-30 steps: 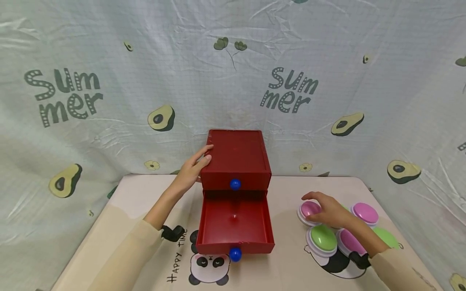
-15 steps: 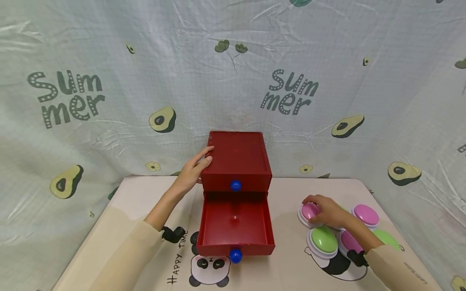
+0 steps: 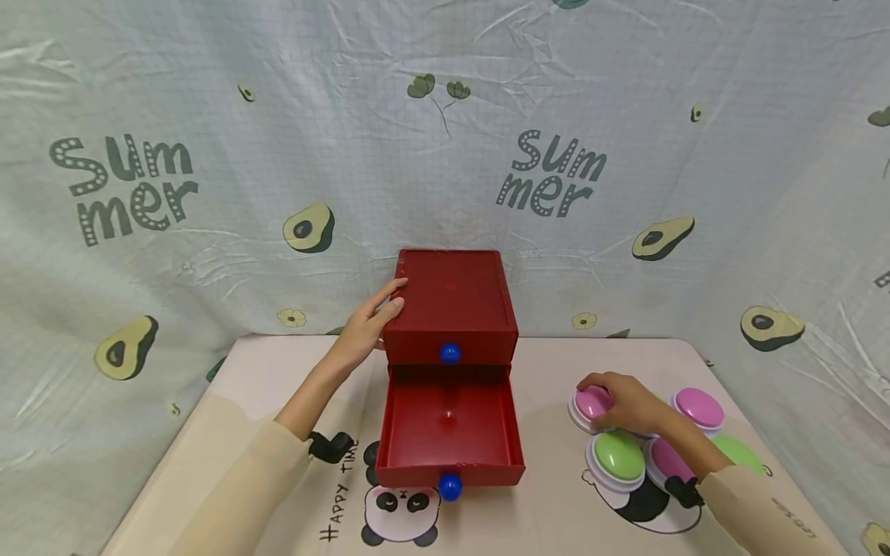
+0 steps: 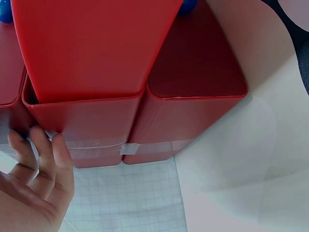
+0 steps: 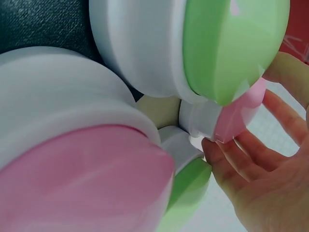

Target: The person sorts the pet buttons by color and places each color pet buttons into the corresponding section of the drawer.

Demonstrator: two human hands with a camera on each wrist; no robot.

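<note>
My left hand [image 3: 365, 328] rests against the left side of a red drawer cabinet [image 3: 455, 289], thumb and forefinger at its top edge. In the left wrist view its fingertips [image 4: 60, 140] touch the cabinet wall. The upper drawer with a blue knob [image 3: 450, 354] is closed. Below it a drawer [image 3: 448, 440] stands pulled out with nothing inside. On the right, my right hand [image 3: 629, 403] holds a round pink push button [image 3: 592, 401] with a white base, thumb on the near side and fingers over the far side. The right wrist view shows its fingers [image 5: 246, 154] round that button.
Close around my right hand stand several more buttons: a green one [image 3: 617, 455] in front, a pink one [image 3: 670, 461] beside it, another pink one [image 3: 698, 408] behind. The table mat [image 3: 542, 510] has panda prints. A printed cloth [image 3: 445, 170] hangs behind the cabinet.
My right hand's fingers have drawn in around the pink button, where they were spread over it a second ago. The left hand and the cabinet stay as they were.
</note>
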